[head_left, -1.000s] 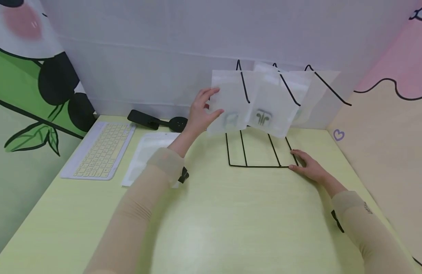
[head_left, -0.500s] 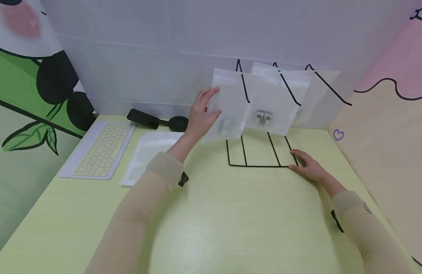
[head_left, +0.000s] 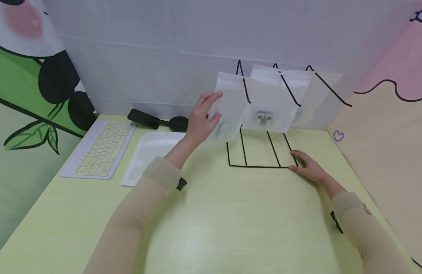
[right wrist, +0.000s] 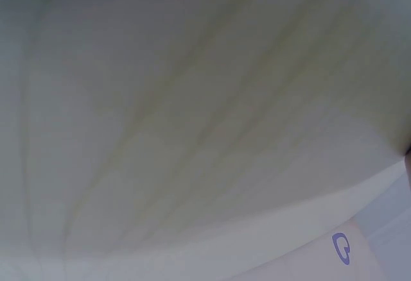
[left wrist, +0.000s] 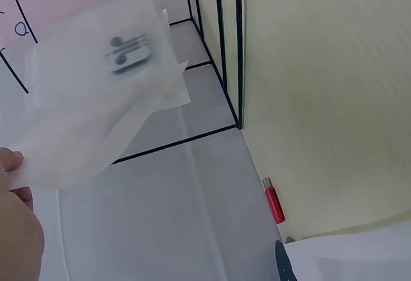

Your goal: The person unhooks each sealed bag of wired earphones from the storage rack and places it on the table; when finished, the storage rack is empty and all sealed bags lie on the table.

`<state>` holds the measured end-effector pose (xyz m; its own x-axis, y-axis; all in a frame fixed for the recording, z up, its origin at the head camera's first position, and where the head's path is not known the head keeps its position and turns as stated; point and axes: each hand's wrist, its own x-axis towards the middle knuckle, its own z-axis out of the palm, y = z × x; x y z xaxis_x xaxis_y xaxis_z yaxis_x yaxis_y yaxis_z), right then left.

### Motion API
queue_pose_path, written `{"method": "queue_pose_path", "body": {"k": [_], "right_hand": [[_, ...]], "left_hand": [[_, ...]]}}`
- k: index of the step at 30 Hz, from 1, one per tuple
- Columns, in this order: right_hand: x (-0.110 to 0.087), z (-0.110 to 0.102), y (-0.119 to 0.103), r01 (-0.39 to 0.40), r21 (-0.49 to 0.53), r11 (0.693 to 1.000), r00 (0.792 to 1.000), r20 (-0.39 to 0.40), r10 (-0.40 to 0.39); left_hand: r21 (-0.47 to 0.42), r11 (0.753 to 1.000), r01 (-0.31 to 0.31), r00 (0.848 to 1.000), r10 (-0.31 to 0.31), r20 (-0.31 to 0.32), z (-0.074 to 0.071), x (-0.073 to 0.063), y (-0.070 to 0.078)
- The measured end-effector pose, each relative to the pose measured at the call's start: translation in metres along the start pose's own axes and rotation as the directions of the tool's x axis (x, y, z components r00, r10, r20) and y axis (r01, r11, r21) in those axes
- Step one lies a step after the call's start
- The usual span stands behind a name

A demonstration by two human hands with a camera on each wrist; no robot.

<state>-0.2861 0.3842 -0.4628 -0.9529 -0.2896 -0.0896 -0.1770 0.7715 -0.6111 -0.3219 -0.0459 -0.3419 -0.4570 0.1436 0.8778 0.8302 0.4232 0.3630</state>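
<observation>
Near the middle of the head view, my left hand (head_left: pixel 201 121) pinches the left edge of a translucent white bag (head_left: pixel 228 99) on the left hook of a black wire rack (head_left: pixel 260 166). The left wrist view has thumb and fingertips (left wrist: pixel 11 159) at this bag's edge. A bluish shape shows faintly in its lower part. On the middle hook hangs a similar bag (head_left: pixel 277 99) with an earphone picture; a third bag (head_left: pixel 322 89) is partly hidden behind it. My right hand (head_left: pixel 310 167) rests at the rack base's front right corner, fingertips on the wire.
Left on the table (head_left: pixel 211 228) are a pale keyboard (head_left: pixel 103 150), a white flat packet (head_left: pixel 146 156) partly behind my left arm, and a black paddle-shaped object (head_left: pixel 159 121). The left wrist view includes a red stick (left wrist: pixel 274 203) by the wall. The right wrist view is mostly blurred.
My left hand has shifted slightly right, and the left bag's lower part swings out and tilts. The middle bag hangs a little higher at its bottom edge. My right hand stays put.
</observation>
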Motion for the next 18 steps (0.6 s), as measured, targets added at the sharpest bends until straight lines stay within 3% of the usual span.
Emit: {"method": "queue_pose_path", "body": {"k": [4,13,18], "right_hand": [[0.0,-0.001,0.0,0.002,0.004,1.0,1.0,0.001,-0.002],[-0.001,-0.001,0.0,0.014,0.01,1.0,1.0,-0.002,-0.014],[0.0,0.0,0.0,0.011,0.011,1.0,1.0,-0.003,-0.011]], "left_hand": [[0.004,1.0,-0.022,1.0,0.022,0.008,-0.004,0.0,0.004],[-0.015,1.0,0.008,0.999,-0.008,0.032,-0.014,-0.001,0.019],[0.0,1.0,-0.021,0.998,0.021,0.057,-0.021,-0.001,0.028]]}}
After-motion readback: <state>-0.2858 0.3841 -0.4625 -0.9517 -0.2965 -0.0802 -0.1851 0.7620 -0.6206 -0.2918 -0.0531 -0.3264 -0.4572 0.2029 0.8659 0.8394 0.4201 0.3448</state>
